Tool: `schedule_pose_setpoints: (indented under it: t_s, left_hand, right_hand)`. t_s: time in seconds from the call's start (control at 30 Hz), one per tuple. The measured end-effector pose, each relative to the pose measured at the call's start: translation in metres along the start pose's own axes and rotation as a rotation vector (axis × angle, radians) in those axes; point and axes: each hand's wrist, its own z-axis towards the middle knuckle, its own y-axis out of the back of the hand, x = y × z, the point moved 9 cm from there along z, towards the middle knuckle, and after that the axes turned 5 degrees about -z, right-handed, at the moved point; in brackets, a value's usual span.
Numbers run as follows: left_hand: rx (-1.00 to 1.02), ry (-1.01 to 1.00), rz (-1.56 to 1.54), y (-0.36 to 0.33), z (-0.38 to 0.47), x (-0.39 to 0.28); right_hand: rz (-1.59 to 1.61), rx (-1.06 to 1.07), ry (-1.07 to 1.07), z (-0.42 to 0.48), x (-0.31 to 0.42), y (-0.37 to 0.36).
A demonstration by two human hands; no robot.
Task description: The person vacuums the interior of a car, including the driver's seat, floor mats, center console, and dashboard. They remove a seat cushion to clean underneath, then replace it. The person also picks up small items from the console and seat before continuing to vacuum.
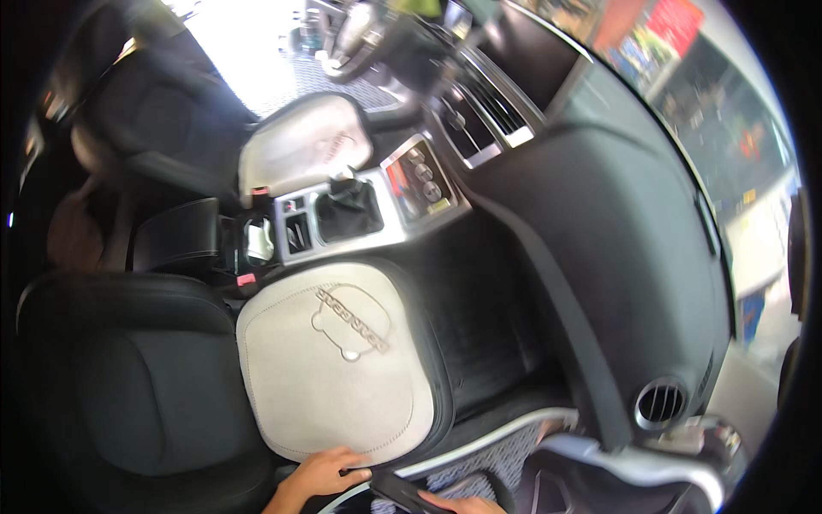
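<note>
My left hand is at the near edge of a cream seat cushion on the car's front passenger seat. Its fingertips meet the cushion's rim, and the thumb stands apart from them. My right hand is partly cut off by the bottom of the picture. It holds a black object whose kind I cannot tell. Stitching, a bear outline and raised lettering mark the cushion, which lies flat against the black backrest.
The gear lever's black boot rises from the silver-trimmed centre console. Beyond it lies a second cream cushion, near the steering wheel. The dashboard runs along the right. An open door stands at lower right.
</note>
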Motion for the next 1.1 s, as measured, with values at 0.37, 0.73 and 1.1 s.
schedule_pose_setpoints:
  t_s: [0.37, 0.73, 1.1]
  left_hand:
    - [-1.492, 0.601, 0.266, 0.183, 0.156, 0.100]
    - [-1.327, 0.674, 0.098, 0.184, 0.163, 0.106]
    - [-1.306, 0.675, 0.093, 0.185, 0.170, 0.107]
  right_hand:
    - [-0.199, -0.487, 0.017, 0.064, 0.168, 0.215]
    - [-0.460, -0.571, 0.088, 0.374, 0.282, 0.246]
    - [-0.121, -0.471, 0.087, 0.394, 0.251, 0.268]
